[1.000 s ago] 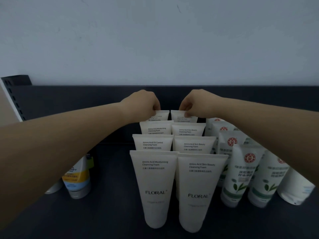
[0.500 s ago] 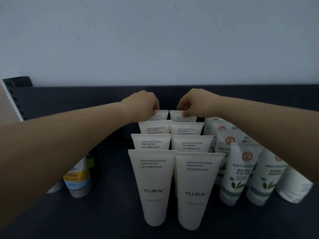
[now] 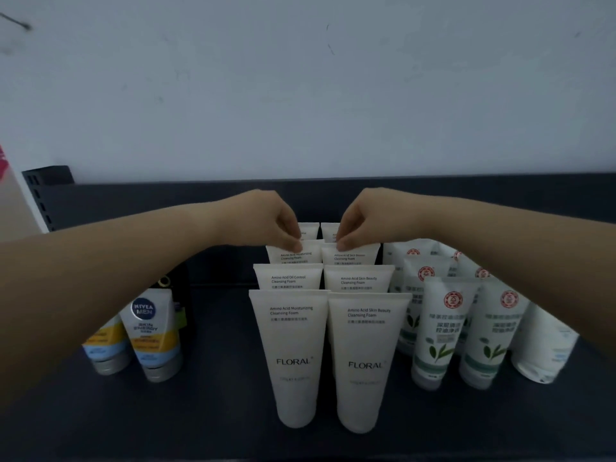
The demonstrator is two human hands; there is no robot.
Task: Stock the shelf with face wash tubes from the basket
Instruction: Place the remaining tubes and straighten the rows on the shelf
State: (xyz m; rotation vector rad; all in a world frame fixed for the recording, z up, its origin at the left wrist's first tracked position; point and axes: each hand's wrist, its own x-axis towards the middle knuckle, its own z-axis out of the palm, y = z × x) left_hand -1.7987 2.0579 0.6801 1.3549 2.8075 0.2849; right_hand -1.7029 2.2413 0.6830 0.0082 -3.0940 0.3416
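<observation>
Backdrop: pale grey wall (image 3: 300, 95) rose behind a low dark back panel
Shelf: dark shelf (image 3: 216, 411) ran across the whole view, near edge at the bottom
Face wash tubes: white FLORAL tubes (image 3: 293, 355) stood cap-down in two columns side by side at the centre of the shelf, four rows from near to far, each row just behind the one before it
Left grip: left grip (image 3: 263, 218) reached in from the left with fingers curled down, pinching the top crimp of the third-row left tube (image 3: 293, 256)
Right grip: right grip (image 3: 366, 215) reached in from the right, fingers curled the same way, pinching the top crimp of the third-row right tube (image 3: 356, 258)
Far row: only the tops of the two farthest tubes showed, between the knuckles
Right neighbours: green-leaf tubes (image 3: 436, 331) with red round seals stood in rows just right of the FLORAL columns, partly under the right forearm
Left neighbours: NIVEA MEN tube (image 3: 150, 335) stood well left of the columns, a similar blue-and-yellow tube beside it, half hidden by the left forearm
</observation>
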